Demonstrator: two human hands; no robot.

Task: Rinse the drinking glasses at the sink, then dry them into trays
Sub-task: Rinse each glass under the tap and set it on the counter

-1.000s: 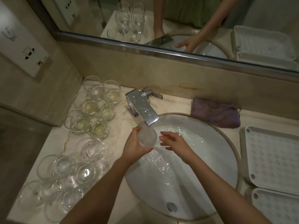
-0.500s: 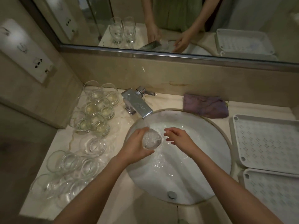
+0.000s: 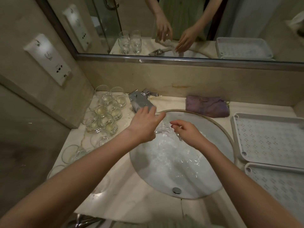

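Note:
Over the white sink (image 3: 215, 124), my left hand (image 3: 144, 124) grips a clear drinking glass (image 3: 160, 129) from above, just under the chrome tap (image 3: 141, 102). The hand hides most of the glass. Water runs over it and splashes into the basin. My right hand (image 3: 187, 133) is beside the glass on its right, with loosely bent fingers reaching into the stream at the glass. The mirror shows the same grip from the far side. Several more glasses (image 3: 105, 112) stand and lie on the counter to the left of the tap.
A folded purple cloth (image 3: 207, 106) lies behind the sink. Two white perforated trays (image 3: 269, 139) (image 3: 279, 181) sit on the counter at the right. The drain (image 3: 176, 190) is at the basin's near side. A wall with a socket panel (image 3: 49, 58) closes off the left.
My left hand has rolled palm down over the glass and moved up toward the tap, so the glass is now mostly hidden. My right hand stays beside it.

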